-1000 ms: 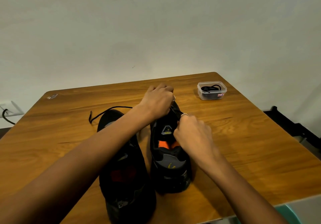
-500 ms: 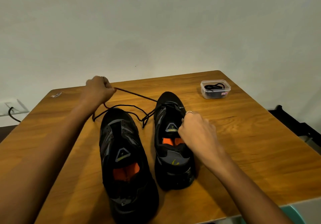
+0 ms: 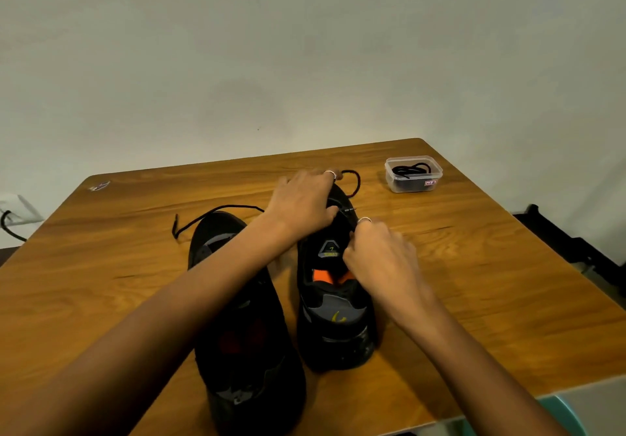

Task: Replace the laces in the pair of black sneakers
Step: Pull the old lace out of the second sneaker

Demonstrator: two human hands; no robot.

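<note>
We pinch the lace (image 3: 352, 181) with our left hand (image 3: 301, 205) (right hand (image 3: 379, 259) gripping the sneaker (image 3: 333, 303)), drawing it out gently, eyelet by eyelet.

Bare table (image 3: 474, 266) right of sneakers (image 3: 335, 300)

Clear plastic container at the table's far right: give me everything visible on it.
The small clear plastic container is a rounded rectangular tub with a thicker rim and no lid in sight. It stands upright on the wooden table near the far right corner, beyond the right black sneaker. Inside lies a coiled black lace. A small red and white label sits on its near wall; the print is too small to read. Neither hand touches it.
</note>
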